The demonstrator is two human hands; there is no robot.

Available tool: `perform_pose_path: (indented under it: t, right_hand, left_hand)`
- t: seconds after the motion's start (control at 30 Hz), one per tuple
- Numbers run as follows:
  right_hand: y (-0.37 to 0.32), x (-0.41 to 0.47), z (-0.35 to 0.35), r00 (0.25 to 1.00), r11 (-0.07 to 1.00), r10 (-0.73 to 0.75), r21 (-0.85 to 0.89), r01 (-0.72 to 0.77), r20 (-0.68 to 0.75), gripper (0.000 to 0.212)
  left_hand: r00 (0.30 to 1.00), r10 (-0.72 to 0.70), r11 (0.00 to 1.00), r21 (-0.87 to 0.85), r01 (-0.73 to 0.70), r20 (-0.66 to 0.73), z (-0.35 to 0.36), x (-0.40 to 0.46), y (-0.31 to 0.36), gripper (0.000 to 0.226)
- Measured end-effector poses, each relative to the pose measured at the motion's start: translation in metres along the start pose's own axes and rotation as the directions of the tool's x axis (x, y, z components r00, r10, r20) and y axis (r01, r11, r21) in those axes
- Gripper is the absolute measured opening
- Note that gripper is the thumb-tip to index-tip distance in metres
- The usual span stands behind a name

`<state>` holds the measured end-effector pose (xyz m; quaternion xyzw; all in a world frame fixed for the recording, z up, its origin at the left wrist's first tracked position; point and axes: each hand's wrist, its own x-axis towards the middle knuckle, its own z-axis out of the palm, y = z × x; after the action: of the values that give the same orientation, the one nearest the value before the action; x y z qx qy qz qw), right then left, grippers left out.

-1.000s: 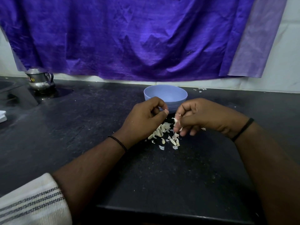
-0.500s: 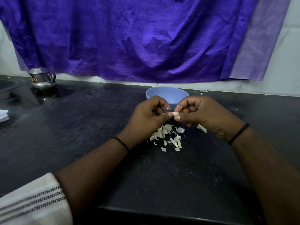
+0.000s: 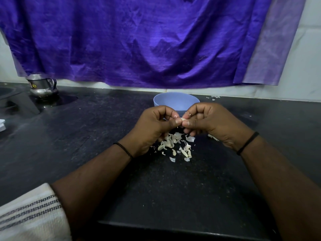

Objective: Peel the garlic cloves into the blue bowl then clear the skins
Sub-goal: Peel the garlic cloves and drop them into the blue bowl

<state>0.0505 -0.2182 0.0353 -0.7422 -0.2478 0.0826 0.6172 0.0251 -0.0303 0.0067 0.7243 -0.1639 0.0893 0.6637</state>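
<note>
A steel pot stands far left on the black counter. The left hand and right hand both pinch one garlic clove above the skins, just before the blue bowl.

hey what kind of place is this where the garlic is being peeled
Most likely a home kitchen: a dark stone counter, a steel pot at the back left, and a blue bowl behind a pile of garlic skins.
</note>
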Motion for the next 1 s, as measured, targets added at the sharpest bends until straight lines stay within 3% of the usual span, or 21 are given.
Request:
perform_pose_path:
  t: [0.47,1.0]
  right_hand:
    - [0.01,0.002,0.012,0.989,0.986,-0.111,0.112,0.122,-0.099,0.02]
    - [0.01,0.004,0.022,0.948,0.973,-0.225,0.006,0.233,-0.225,0.015]
  left_hand:
    - [0.997,0.061,0.998,0.013,-0.06,-0.042,0.001,0.001,-0.005,0.011]
    - [0.994,0.073,0.997,0.002,-0.073,-0.086,0.001,0.0,-0.005,0.011]
